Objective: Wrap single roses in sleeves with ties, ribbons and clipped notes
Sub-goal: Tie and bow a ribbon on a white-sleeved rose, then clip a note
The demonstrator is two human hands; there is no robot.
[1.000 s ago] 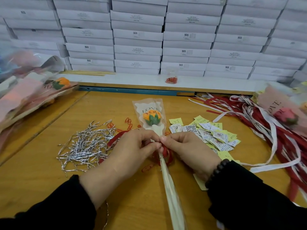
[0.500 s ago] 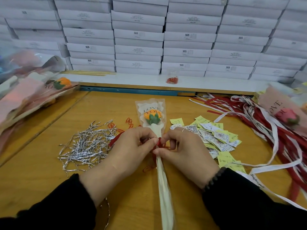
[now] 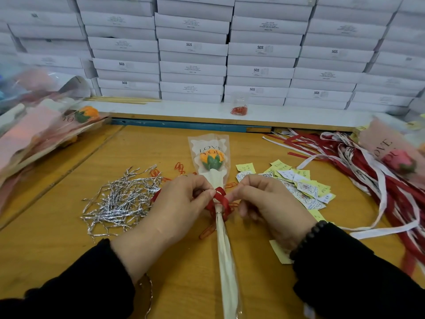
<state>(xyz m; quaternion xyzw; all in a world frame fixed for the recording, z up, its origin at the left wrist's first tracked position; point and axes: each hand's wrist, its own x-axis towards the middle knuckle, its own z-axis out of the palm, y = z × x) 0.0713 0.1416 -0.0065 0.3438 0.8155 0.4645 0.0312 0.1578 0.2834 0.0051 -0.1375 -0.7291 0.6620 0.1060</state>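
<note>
An orange rose lies in a clear sleeve printed "LOVE YOU", bloom pointing away from me on the wooden table. A silver tie circles the sleeve's neck. Just above that tie, a red ribbon is looped round the neck. My left hand pinches the ribbon from the left with thumb and forefinger. My right hand pinches it from the right, fingers curled. The ribbon's left tail shows behind my left hand.
Silver twist ties are heaped at left, yellow and white notes at right, red paper clips near the bloom. Red and white ribbons and a pink wrapped rose lie far right. Wrapped roses pile at left. White boxes are stacked behind.
Both hands have worked the red ribbon at the sleeve's neck; a loop now stands up between my fingertips. The sleeve's lower end has swung slightly left.
</note>
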